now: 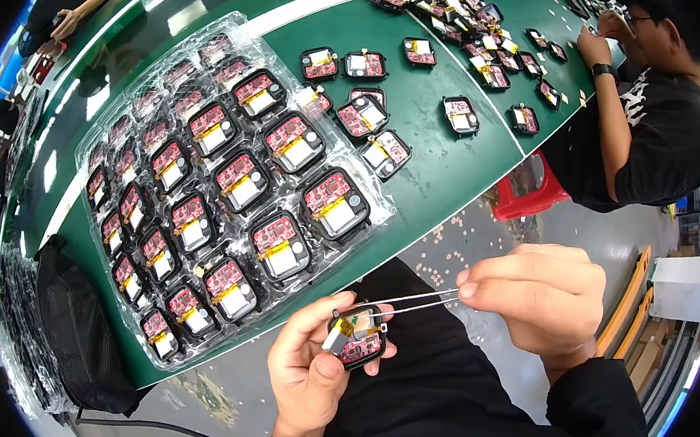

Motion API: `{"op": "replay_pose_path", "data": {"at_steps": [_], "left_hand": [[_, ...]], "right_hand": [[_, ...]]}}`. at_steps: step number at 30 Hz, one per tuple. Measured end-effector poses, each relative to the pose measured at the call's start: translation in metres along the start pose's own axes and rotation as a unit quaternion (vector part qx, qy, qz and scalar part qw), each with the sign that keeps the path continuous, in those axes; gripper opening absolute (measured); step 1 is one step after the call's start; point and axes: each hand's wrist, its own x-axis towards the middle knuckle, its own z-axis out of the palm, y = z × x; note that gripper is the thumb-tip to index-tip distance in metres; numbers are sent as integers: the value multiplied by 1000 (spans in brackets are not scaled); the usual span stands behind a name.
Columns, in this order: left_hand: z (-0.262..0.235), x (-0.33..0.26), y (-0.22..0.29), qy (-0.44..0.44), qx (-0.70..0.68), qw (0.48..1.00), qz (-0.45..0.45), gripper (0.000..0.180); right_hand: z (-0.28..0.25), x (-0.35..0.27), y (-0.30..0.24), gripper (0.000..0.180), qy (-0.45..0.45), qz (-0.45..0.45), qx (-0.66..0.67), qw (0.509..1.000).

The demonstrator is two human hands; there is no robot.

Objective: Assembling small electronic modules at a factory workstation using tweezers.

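My left hand (308, 370) holds a small black square housing (360, 342) with a red circuit board and a silver battery inside, below the table's near edge. My right hand (541, 294) pinches metal tweezers (410, 302) whose tips reach the top of the housing, at a yellow tape piece. Both hands hover over my dark lap.
A clear plastic tray (366, 217) holding several similar housings lies on the green table (436, 162). Loose housings (375, 118) are scattered further right. A person in a black shirt (656, 137) works at the right end. A black mesh bag (79, 330) hangs at the left. A red stool (528, 188) stands below.
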Motion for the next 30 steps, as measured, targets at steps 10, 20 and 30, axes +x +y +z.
{"op": "replay_pose_path", "data": {"at_steps": [10, 20, 30], "left_hand": [[-1, -2, 0, -12, -41, 999, 23, 60], [1, -3, 7, 8, 19, 999, 31, 56], [-1, -2, -3, 33, 111, 989, 93, 39]], "right_hand": [[1, -6, 5, 25, -6, -16, 17, 1000], [7, -6, 10, 27, -1, 6, 42, 999], [7, -6, 11, 27, 5, 4, 34, 999]]}}
